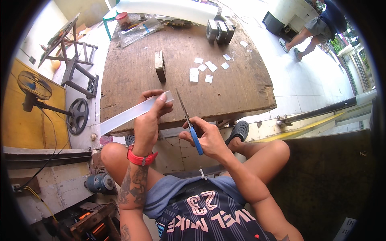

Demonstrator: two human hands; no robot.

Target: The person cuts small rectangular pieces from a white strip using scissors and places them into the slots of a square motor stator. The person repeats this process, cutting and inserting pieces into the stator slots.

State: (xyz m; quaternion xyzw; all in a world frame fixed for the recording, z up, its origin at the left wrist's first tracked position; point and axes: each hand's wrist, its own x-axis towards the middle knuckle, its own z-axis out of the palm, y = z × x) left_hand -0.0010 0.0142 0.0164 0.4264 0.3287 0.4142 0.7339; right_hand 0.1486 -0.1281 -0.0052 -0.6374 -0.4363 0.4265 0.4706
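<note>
Between thumb and fingers, my left hand (pixel 155 107) pinches a long white translucent strip (pixel 124 117) near its right end; the rest slants down to the left past my wrist. My right hand (pixel 208 138) grips a pair of scissors (pixel 194 136) by the blue handles. Their blades point up and away, just right of the strip's end and apart from it; whether the blades are parted I cannot tell. Beyond my hands, several small white cut squares (pixel 210 66) lie scattered on the wooden table (pixel 132 80). A narrow upright block (pixel 160 66) stands left of them.
Metal blocks (pixel 221 31) stand at the table's far right, by a large white roll (pixel 169 10). A red tub (pixel 123 20) and a clear plastic bag (pixel 140 32) sit far left. A fan (pixel 35 85) stands left on the floor. Another person (pixel 317 30) is at the upper right.
</note>
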